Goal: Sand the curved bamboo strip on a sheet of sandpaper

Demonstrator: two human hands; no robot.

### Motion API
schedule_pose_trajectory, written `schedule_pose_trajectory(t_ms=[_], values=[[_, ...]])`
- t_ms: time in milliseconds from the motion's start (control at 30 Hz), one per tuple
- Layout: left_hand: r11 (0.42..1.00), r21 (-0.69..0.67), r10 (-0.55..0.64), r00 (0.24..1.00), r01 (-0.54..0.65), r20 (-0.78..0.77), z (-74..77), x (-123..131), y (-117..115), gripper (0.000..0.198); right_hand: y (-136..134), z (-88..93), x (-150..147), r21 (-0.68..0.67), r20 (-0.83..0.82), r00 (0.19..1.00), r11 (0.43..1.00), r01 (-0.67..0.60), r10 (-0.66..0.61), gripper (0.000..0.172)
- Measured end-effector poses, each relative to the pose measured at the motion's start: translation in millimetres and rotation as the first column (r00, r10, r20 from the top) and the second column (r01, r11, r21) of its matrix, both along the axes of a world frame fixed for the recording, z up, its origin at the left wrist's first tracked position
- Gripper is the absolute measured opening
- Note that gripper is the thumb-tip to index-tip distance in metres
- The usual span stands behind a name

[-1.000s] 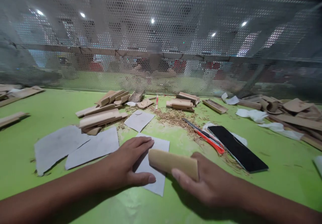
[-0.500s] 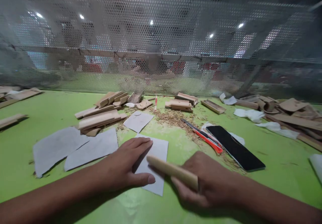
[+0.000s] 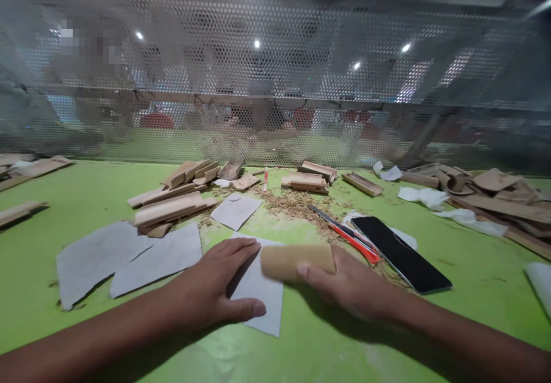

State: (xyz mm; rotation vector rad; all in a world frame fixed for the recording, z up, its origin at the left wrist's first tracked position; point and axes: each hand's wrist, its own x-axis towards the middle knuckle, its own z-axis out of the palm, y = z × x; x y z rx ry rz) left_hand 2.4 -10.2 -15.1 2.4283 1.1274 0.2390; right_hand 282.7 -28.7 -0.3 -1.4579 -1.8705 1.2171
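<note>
My left hand [image 3: 224, 279] lies with its thumb spread away from its fingers on the left side of a white paper sheet [image 3: 262, 308] on the green table. A pale tan curved wooden piece [image 3: 282, 262] is gripped in my right hand [image 3: 353, 282], with the thumb on its near face. The piece, slightly blurred, is over the upper right part of the sheet, just right of my left fingertips. Beyond my right hand lie a red-handled knife [image 3: 357, 248] and a black phone [image 3: 400, 254].
Stacked wooden pieces [image 3: 172, 205] and torn grey sheets [image 3: 99, 256] are at the left. Shavings [image 3: 293, 202] and more pieces [image 3: 305, 181] lie ahead, with a larger heap [image 3: 508, 196] at the right. A perforated screen [image 3: 275, 73] borders the table's far edge.
The wooden piece has turned from slanted and edge-on to nearly level with its broad face showing. My right hand has rotated and moved slightly away from me. My left hand has stayed put.
</note>
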Motion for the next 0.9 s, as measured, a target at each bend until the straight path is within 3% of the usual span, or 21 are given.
schedule_pose_trajectory(t_ms=[133,400,567,667,767,900], values=[[1.0,-0.001,0.008,1.0,-0.008,0.004,-0.5,0,0,0.091,1,5.6,-4,0.026,0.079,0.992,0.995,0.099,-0.101,0.033],[1.0,0.021,0.004,1.0,-0.004,0.02,-5.4,-1,1,0.092,-7,2.4,-10,-0.068,-0.031,0.986,0.985,0.159,-0.161,0.021],[1.0,0.001,0.015,1.0,-0.015,0.004,-3.8,0,1,0.092,-1,-3.3,-15,-0.081,-0.075,0.974,0.975,0.206,-0.212,0.04],[1.0,0.025,-0.003,0.999,0.002,0.038,-4.2,1,1,0.09,-4,-4.2,-21,-0.15,-0.095,0.988,0.983,0.107,-0.122,0.041],[0.999,0.046,-0.003,0.998,0.001,0.055,-8.7,0,1,0.089,-8,-4.7,-27,-0.048,-0.113,0.985,0.991,0.124,-0.129,0.034],[0.998,0.056,0.013,0.991,-0.02,0.135,-18.1,-2,2,0.108,-9,-4.6,-29,-0.06,-0.083,0.996,0.998,0.014,-0.019,0.031]])
